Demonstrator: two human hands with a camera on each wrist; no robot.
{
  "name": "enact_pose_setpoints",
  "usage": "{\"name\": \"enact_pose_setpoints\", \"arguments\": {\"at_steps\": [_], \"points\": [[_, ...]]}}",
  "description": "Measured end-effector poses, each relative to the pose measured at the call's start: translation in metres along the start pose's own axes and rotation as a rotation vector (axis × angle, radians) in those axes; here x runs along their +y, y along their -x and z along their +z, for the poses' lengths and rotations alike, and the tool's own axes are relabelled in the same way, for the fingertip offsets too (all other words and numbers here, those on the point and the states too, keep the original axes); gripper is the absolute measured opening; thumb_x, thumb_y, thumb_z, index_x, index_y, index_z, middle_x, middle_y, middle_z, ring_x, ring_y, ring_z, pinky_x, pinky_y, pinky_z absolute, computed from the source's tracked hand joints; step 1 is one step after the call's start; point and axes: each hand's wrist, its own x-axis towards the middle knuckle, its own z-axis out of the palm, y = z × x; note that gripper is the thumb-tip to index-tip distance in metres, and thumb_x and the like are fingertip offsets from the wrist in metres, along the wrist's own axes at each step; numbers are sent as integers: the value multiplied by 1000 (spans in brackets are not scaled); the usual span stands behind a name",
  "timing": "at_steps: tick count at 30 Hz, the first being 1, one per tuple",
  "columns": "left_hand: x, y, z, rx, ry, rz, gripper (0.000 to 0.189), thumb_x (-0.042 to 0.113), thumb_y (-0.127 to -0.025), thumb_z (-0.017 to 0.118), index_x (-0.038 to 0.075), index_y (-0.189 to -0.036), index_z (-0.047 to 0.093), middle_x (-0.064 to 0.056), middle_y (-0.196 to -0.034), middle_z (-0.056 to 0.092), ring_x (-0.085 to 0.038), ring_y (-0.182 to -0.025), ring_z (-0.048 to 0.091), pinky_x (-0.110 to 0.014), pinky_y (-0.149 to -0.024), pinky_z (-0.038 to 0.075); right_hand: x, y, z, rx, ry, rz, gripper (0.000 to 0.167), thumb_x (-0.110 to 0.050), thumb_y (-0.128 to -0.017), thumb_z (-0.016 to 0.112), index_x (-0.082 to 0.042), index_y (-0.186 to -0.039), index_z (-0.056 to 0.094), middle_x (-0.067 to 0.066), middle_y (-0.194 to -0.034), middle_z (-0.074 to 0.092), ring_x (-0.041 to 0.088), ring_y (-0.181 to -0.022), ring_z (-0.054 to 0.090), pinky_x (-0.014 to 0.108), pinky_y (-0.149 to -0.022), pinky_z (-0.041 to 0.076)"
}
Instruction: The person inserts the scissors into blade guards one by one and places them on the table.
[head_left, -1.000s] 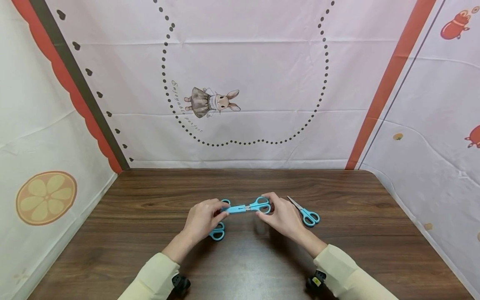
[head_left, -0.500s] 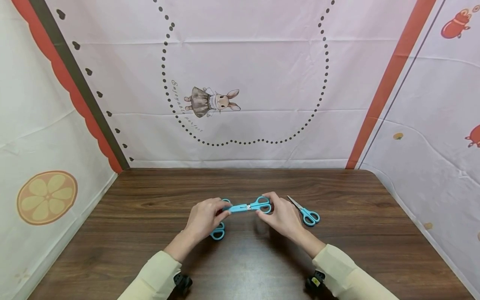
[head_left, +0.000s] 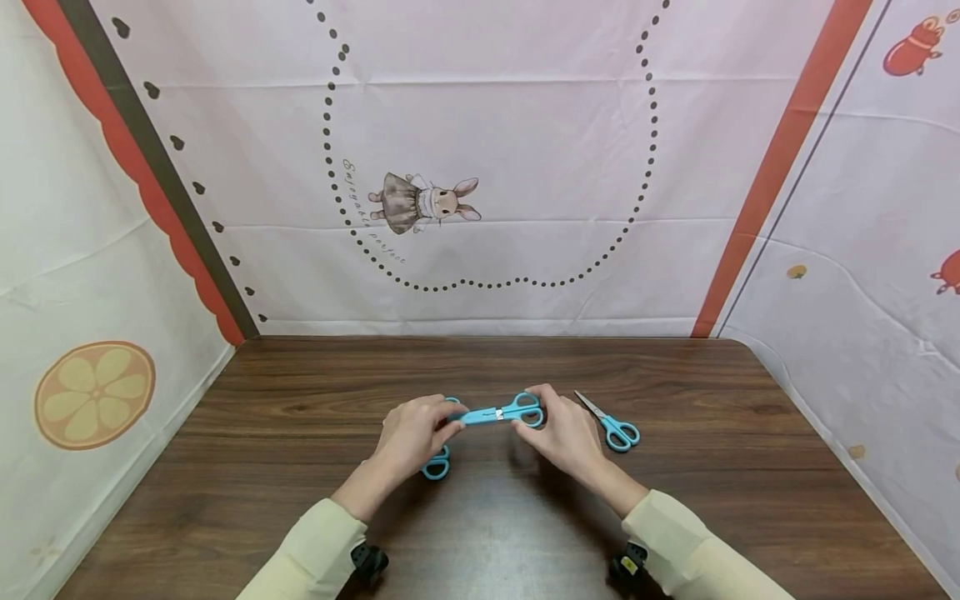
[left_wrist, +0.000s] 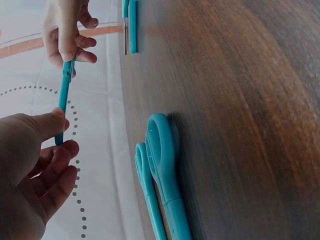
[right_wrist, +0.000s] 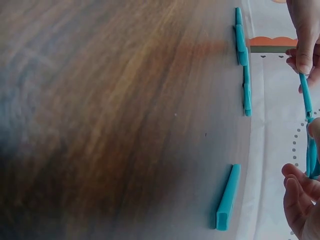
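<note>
Both hands hold one pair of light-blue scissors (head_left: pixel 522 409) level above the table, with a blue blade cover (head_left: pixel 477 417) over its blades. My left hand (head_left: pixel 415 435) pinches the far end of the cover between thumb and fingers. At the other end, my right hand (head_left: pixel 564 433) grips the finger loops. A small piece of metal shows between cover and handles. Under and beside the left hand lie two more blue-handled scissors (left_wrist: pixel 162 150), partly hidden in the head view. Right of the right hand, another pair of scissors (head_left: pixel 621 436) lies with bare blades.
A loose blue blade cover (right_wrist: pixel 227 197) lies on the wooden table (head_left: pixel 480 517) in the right wrist view. Printed cloth (head_left: pixel 555 167) hangs behind the table and along both sides.
The left hand has shifted slightly right, sliding the cover closer to the handles, so less metal shows between them. The right hand has stayed nearly in place.
</note>
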Motion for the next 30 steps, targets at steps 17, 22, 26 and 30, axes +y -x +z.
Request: {"name": "enact_pose_setpoints", "arguments": {"at_steps": [17, 22, 26, 30], "points": [[3, -3, 1, -1, 30, 10, 18, 25, -80, 72, 20, -97, 72, 13, -65, 48, 2, -48, 33, -17, -41, 27, -4, -1, 1, 8, 19, -6, 47, -36, -73, 76, -14, -110, 58, -11, -60, 49, 0, -47, 37, 19, -42, 28], [4, -2, 3, -25, 46, 8, 18, 25, -81, 71, 21, -98, 72, 14, -65, 47, 2, -47, 33, -17, -41, 27, -6, -1, 1, 13, 19, -13, 47, -35, -73, 76, -14, -111, 58, -9, -64, 54, 1, -50, 44, 18, -44, 31], [3, -1, 4, -25, 54, 6, 19, 24, -81, 71, 21, -99, 72, 13, -65, 47, 1, -46, 32, -17, -41, 28, -7, -1, 1, 15, 27, -10, 48, -35, -72, 76, -14, -111, 58, -9, -63, 53, 2, -49, 43, 19, -43, 30], [3, -1, 4, -25, 46, 14, 19, 25, -81, 71, 22, -100, 72, 13, -67, 49, 1, -47, 33, -17, -42, 28, -7, -1, 2, 13, 33, -10, 48, -36, -73, 76, -14, -112, 58, -9, -62, 51, 1, -48, 40, 19, -43, 29]]}}
